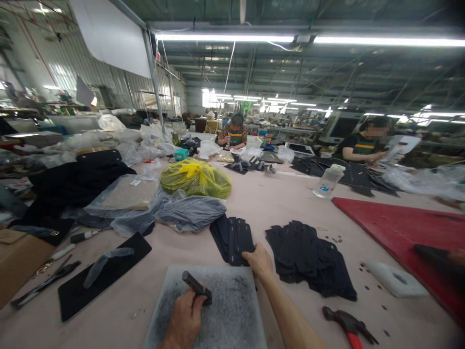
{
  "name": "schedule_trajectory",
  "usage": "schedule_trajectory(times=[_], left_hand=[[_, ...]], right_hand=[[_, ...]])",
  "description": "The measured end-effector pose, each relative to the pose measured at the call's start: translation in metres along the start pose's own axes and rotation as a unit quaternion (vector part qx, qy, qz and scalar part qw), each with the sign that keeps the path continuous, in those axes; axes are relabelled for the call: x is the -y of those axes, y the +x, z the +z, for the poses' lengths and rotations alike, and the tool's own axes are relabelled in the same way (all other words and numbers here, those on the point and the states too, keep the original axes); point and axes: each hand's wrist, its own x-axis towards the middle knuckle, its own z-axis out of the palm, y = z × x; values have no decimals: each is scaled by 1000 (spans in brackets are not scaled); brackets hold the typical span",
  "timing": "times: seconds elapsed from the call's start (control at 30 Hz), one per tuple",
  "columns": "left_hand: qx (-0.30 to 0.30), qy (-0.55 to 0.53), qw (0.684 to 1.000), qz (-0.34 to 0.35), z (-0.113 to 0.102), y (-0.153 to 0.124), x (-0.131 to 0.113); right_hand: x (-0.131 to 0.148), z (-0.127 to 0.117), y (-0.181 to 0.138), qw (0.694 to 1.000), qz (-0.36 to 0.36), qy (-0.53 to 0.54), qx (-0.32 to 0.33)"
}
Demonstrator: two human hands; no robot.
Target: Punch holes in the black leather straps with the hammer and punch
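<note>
In my left hand [184,312] is a dark metal tool shaped like a short bar [198,287], held between thumb and fingers above a grey, scuffed board [228,310]. My right hand [259,261] reaches past the board's far right corner and pinches the near edge of a stack of black slotted strips [236,237]. How many pieces the fingers grip is hidden. Just right of that hand lies a larger, fanned pile of black cut pieces [308,254]. A claw hammer [345,322] with a red handle rests at the lower right.
Left of the board lies a black panel [105,276]. Behind are a grey plastic-wrapped bundle [191,212] and a yellow bag [196,179]. A clear bottle [329,182] and a red board [399,228] are on the right. Two people work across the table.
</note>
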Motion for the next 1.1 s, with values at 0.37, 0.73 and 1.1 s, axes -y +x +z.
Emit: schedule_trajectory(times=[0.37,0.73,1.1], left_hand=[[43,-16,998,-46,-6,3,-10],[65,-25,997,-33,-9,2,-14],[88,-4,995,-36,-9,0,-13]], right_hand=[[-25,-15,-116,957,-5,286,37],[-71,56,-252,991,-78,39,105],[-32,-2,-216,979,-117,-95,139]])
